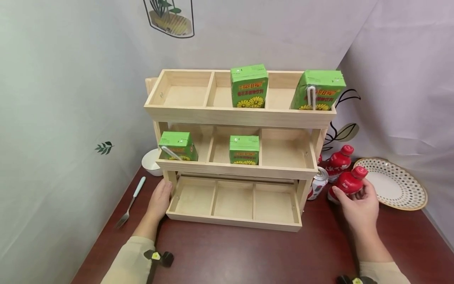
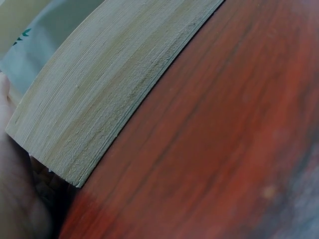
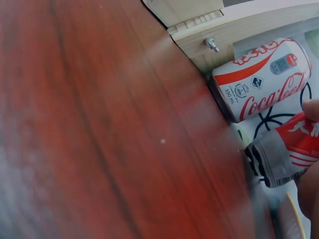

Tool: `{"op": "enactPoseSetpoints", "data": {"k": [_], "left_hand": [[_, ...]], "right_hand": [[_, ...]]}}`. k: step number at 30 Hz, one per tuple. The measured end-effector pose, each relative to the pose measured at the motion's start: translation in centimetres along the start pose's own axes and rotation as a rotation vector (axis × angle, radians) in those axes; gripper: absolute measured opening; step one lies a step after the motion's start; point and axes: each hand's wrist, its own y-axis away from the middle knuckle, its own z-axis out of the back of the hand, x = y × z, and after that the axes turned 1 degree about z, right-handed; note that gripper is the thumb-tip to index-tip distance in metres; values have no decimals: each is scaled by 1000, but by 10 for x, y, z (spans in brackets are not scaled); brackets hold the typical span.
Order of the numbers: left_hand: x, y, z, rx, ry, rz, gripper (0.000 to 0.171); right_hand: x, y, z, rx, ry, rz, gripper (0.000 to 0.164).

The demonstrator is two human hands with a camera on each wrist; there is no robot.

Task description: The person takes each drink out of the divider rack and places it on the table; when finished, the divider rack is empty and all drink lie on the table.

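Head view: the left hand (image 1: 160,199) touches the wooden rack (image 1: 241,117), perhaps steadying it; I cannot tell whether it grips. The right hand (image 1: 362,211) grasps a red bottle (image 1: 348,183) below the cap (image 1: 360,172), likely for secure hold; a can (image 1: 317,186) stands left of that hand.

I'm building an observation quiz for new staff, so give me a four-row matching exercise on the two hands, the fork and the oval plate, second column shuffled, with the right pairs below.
Column one
1. Right hand
2. Fork
3. Left hand
4. Oval plate

Column two
A. at the left side of the wooden rack
B. dotted rim, right of the red-capped bottle
C. gripping the red-capped bottle
D. pale blue handle, lying on the table

Right pairs: 1-C, 2-D, 3-A, 4-B
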Motion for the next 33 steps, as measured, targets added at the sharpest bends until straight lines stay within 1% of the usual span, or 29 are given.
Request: {"op": "enactPoseSetpoints", "data": {"k": [4,8,11,16,18,21,23,25,28,31,33], "left_hand": [[-1,-1,0,3,5,-1,46],[-1,-1,0,1,12,1,46],[1,-1,0,-3,4,1,45],[1,0,0,-3,-3,-2,44],[1,0,0,-6,0,4,45],[1,1,1,-1,7,20,46],[1,1,0,5,11,28,47],[1,1,0,8,8,30,48],[1,1,-1,0,3,23,48],[1,1,-1,-9,8,14,48],[1,2,-1,-10,13,9,47]], "right_hand": [[-6,-1,1,-1,81,-9,73],[-11,-2,3,25,144,12,75],[-15,-4,3,55,165,37,76],[-26,-7,4,105,155,104,77],[-30,-7,4,127,190,129,75],[-33,-6,5,142,291,134,71],[-34,-4,6,130,368,128,68],[-34,-3,6,115,413,128,66],[-33,-2,6,113,408,148,64],[-33,-3,5,140,389,158,63],[-34,-4,5,157,392,151,64]]}}
